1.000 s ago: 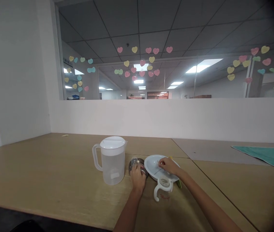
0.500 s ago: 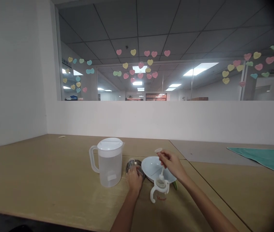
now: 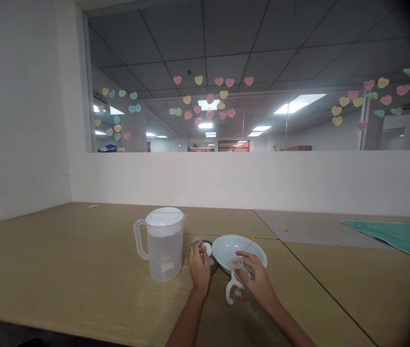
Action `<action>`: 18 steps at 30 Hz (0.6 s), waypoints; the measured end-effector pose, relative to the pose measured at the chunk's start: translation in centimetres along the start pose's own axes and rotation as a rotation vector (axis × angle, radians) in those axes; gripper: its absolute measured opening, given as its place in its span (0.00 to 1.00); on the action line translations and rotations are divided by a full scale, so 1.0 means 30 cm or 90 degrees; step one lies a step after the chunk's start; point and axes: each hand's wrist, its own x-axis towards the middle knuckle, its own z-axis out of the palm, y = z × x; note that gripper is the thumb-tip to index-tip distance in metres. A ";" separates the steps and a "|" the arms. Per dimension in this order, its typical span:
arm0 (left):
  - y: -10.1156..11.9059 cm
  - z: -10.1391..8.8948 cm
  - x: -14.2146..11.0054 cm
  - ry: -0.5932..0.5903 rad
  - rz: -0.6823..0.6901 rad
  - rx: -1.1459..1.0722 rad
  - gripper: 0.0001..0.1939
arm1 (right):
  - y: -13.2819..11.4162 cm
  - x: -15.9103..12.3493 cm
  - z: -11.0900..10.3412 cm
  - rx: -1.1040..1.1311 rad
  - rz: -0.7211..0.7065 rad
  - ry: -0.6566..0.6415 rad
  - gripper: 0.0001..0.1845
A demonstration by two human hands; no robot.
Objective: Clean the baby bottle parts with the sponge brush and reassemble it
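Note:
My right hand (image 3: 257, 279) pinches a round translucent top piece with a straw (image 3: 237, 262) just over the mouth of a clear baby bottle (image 3: 241, 295). The straw's weighted end shows inside the bottle, which stands on the table with a white handle (image 3: 228, 291) curving down its left side. My left hand (image 3: 200, 270) is closed on a white ring (image 3: 207, 248) at a small metal bowl (image 3: 213, 266). A clear dome-like part (image 3: 197, 240) lies by its fingertips, partly hidden. Behind the bottle sits a pale blue bowl (image 3: 223, 248) with a thin stick-like thing in it.
A lidded translucent pitcher (image 3: 165, 250) stands left of the metal bowl. A teal cloth (image 3: 389, 233) lies at the far right of the wooden table (image 3: 63, 270). A white wall with a window rises behind.
My right hand has moved down, lowering the straw into the bottle. My left hand has raised a white ring into view at the metal bowl.

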 end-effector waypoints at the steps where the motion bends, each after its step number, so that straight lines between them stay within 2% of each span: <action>1: 0.005 -0.002 0.000 0.015 0.006 -0.022 0.14 | 0.009 -0.012 0.004 0.002 0.001 -0.012 0.14; 4: 0.022 -0.007 -0.003 0.026 0.031 -0.056 0.14 | 0.028 -0.042 0.009 0.041 0.011 -0.032 0.16; 10: 0.030 0.000 -0.017 -0.055 0.106 -0.091 0.15 | 0.051 -0.050 0.007 0.183 0.030 -0.015 0.20; 15: 0.034 0.007 -0.029 -0.070 0.144 -0.115 0.14 | 0.057 0.046 0.009 0.226 0.157 0.055 0.26; 18: 0.043 0.007 -0.036 -0.090 0.188 -0.132 0.14 | 0.053 0.126 0.018 0.212 0.139 -0.006 0.27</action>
